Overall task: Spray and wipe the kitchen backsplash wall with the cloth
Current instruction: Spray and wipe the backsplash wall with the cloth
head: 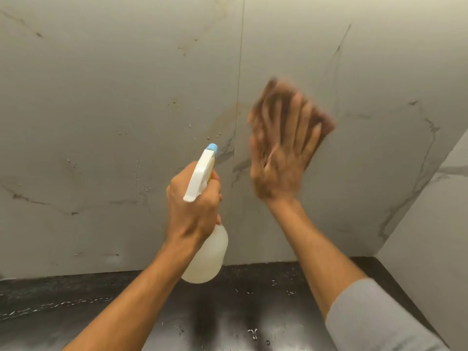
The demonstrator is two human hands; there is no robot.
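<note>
Against the backsplash wall [126, 84] the right hand [281, 158] flattens the cloth [323, 120] to wipe, while the left hand [195, 206], its grip clamped round the spray bottle [210, 254], aims at droplets.

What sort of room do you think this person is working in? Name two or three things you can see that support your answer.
Most likely a kitchen. A marble-look tiled backsplash wall rises behind a dark, glossy countertop spotted with droplets, and the hands hold a spray bottle and a brown cloth pressed to the wall.

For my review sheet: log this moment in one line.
left hand: holds white spray bottle | right hand: presses brown cloth on wall
</note>
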